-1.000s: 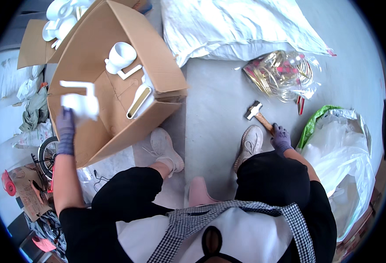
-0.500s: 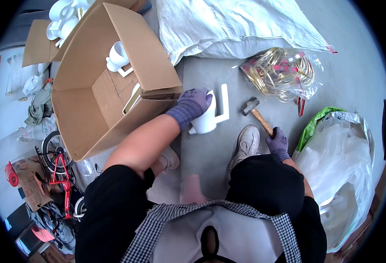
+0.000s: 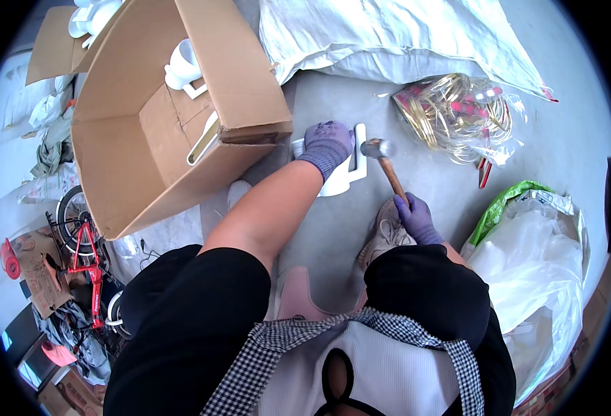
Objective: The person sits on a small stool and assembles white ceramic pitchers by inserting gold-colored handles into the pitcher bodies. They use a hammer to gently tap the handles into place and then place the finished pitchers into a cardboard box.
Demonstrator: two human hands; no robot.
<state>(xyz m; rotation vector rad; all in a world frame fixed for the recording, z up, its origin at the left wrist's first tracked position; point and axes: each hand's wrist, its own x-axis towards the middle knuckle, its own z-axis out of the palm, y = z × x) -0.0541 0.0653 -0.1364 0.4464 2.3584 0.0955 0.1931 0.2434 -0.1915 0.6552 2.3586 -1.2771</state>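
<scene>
On the grey floor lies a white pitcher-like vessel (image 3: 337, 182) with a squared handle. My left hand (image 3: 329, 143), in a purple knit glove, is closed over its upper part and hides much of the body. My right hand (image 3: 417, 219), gloved the same way, grips the wooden handle of a hammer (image 3: 390, 173). The steel hammer head is right beside the vessel's squared handle; whether they touch I cannot tell. In the open cardboard box (image 3: 243, 76) to the left are another white vessel (image 3: 184, 66) and a flat white piece (image 3: 204, 140).
A full white woven sack (image 3: 388, 35) lies at the far side. Nearer is a clear bag of gold-coloured rings (image 3: 451, 114), with a red-handled tool (image 3: 485, 173) beside it. A large plastic-lined bag (image 3: 534, 256) stands at right, a red bicycle (image 3: 92, 270) at left.
My right hand has brought the hammer left and up, so its head is now beside the vessel's handle. My left hand has shifted farther over the vessel.
</scene>
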